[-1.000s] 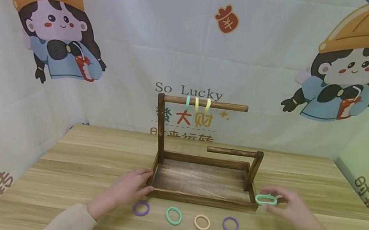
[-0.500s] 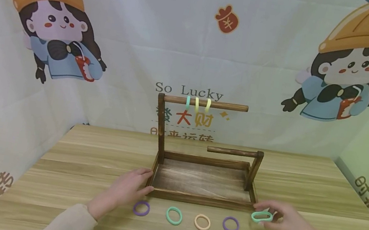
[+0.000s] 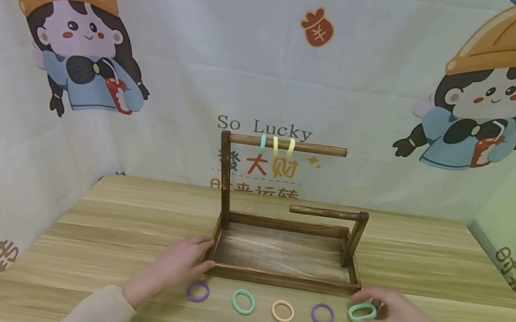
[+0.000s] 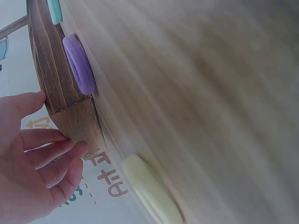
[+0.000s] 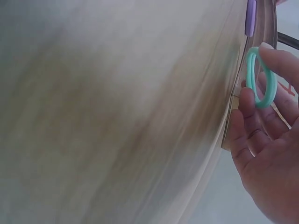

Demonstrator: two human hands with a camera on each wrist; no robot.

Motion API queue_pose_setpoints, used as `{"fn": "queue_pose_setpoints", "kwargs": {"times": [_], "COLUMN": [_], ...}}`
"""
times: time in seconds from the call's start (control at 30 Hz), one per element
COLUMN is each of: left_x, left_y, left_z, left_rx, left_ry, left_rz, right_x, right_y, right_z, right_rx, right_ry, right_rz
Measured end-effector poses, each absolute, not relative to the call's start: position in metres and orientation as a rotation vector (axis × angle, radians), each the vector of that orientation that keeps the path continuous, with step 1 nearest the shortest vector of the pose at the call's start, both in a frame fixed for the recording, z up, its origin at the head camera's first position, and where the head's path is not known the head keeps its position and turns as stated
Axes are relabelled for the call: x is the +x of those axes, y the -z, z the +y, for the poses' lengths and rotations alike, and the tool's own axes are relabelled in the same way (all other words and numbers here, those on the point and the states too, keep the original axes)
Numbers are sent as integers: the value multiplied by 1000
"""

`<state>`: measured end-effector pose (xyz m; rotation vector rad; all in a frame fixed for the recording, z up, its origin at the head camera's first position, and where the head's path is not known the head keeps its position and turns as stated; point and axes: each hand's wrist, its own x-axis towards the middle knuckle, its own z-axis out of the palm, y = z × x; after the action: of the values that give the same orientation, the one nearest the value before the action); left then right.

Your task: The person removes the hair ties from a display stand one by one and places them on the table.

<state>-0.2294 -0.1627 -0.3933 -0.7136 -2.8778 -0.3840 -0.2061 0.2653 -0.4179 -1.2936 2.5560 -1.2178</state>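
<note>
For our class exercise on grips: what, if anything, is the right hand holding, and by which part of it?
The right hand pinches a green ring by its rim.

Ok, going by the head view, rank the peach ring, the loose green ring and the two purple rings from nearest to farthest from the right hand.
From the right hand:
1. Right purple ring, first to that hand's left.
2. Peach ring, next along.
3. Loose green ring, left of the peach one.
4. Left purple ring, near the left hand.
</note>
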Motion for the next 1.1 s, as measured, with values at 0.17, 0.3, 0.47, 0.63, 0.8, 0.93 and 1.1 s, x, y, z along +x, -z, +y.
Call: {"fn": "queue_pose_setpoints", "kwargs": {"times": [0.17, 0.3, 0.47, 0.63, 0.8, 0.93, 1.1], "left_x": [-230, -229, -229, -229, -228, -228, -228], "left_y": [394, 393, 392, 392, 392, 392, 393], "left_z": [-163, -163, -162, -162, -162, -162, -163], "left_rx": [-712, -715, -713, -714, -717, -721, -717], "left_ry": [385, 381, 382, 377, 366, 373, 390], "left_rz": [-2871, -2860, -2863, -2859, -2862, -2862, -2866], "right_x": [-207, -207, -206, -204, -203, -201, -199], "right_y": [421, 421, 420, 418, 417, 412, 402], "right_z": [264, 263, 264, 264, 265, 266, 268], "right_rx": [-1338, -1361, -1362, -1370, -1357, -1308, -1235], "right_ry": [1196, 1183, 1177, 1173, 1176, 1151, 1118], "right_rz": [2555, 2547, 2531, 2532, 2562, 2636, 2730]}}
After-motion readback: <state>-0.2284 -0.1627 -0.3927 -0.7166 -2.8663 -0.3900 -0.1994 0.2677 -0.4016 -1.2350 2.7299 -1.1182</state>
